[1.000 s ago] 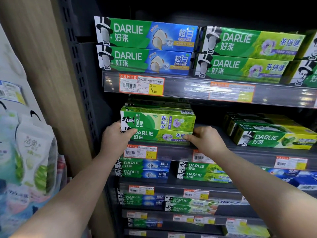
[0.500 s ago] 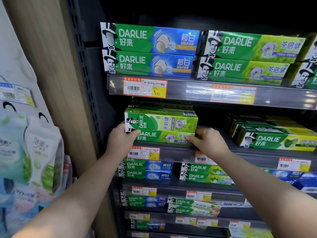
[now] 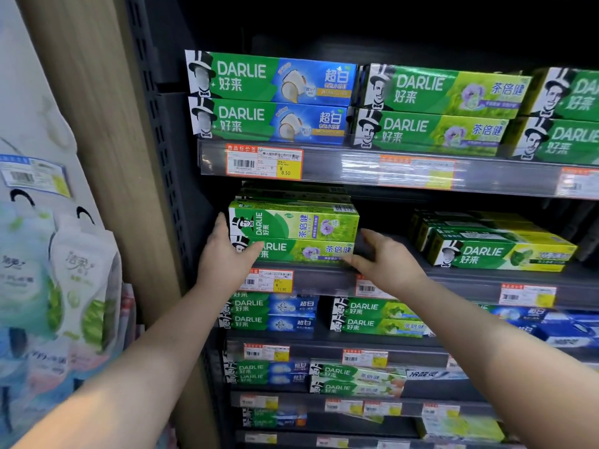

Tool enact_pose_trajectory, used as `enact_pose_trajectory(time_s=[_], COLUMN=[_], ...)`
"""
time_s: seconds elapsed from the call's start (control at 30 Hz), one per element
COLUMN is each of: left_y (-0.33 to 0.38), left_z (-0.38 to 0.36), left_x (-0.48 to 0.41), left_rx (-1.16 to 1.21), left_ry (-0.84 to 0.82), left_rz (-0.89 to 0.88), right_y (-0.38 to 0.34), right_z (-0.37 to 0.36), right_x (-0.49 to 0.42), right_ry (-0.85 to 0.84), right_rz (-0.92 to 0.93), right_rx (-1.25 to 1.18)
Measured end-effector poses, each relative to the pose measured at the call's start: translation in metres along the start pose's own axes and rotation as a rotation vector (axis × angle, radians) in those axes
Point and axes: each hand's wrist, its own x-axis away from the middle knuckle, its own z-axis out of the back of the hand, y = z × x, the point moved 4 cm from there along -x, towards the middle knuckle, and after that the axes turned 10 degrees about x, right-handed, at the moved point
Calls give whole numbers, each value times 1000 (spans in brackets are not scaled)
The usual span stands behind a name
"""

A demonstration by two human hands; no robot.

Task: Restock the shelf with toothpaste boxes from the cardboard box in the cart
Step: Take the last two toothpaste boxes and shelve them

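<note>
Two green Darlie toothpaste boxes lie stacked at the left end of the second shelf [image 3: 327, 281]. The upper box [image 3: 293, 222] sits slightly askew on the lower box [image 3: 304, 251], with more dark boxes behind them. My left hand [image 3: 223, 257] rests against the stack's left end, fingers straight up its side and thumb laid across the lower box's front. My right hand [image 3: 385, 260] hovers at the stack's right end with fingers spread, one fingertip near the lower box's corner and nothing in its grip. Neither the cart nor the cardboard box is in view.
Another stack of green-yellow Darlie boxes [image 3: 499, 251] sits to the right on the same shelf, with a bare gap between. Full rows fill the top shelf [image 3: 356, 166] and the lower shelves. A wooden pillar [image 3: 97, 124] and hanging pouches [image 3: 81, 280] stand on the left.
My right hand has let its fingers lift off the lower box's right end and spread apart. My left hand stays pressed at the left end. The stack has hardly shifted.
</note>
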Motion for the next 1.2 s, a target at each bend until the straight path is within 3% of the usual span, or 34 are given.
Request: enact_pose_trajectory(time_s=[0.23,0.53,0.87,1.2], left_y=[20,-34,-65,-132], left_z=[19,106,254,451], left_x=[77,200,291,346], left_rx=[-125,-394,-551,-524], left_ry=[37,122,335,467], left_rz=[-121,215,501,668], right_y=[-4,-74,-215,-421], right_z=[20,-14,-66,-156], right_x=[51,130,198,262], right_ry=[92,-183,-326,-456], right_rz=[226,522,878,1020], right_rx=[-2,10,26,-17])
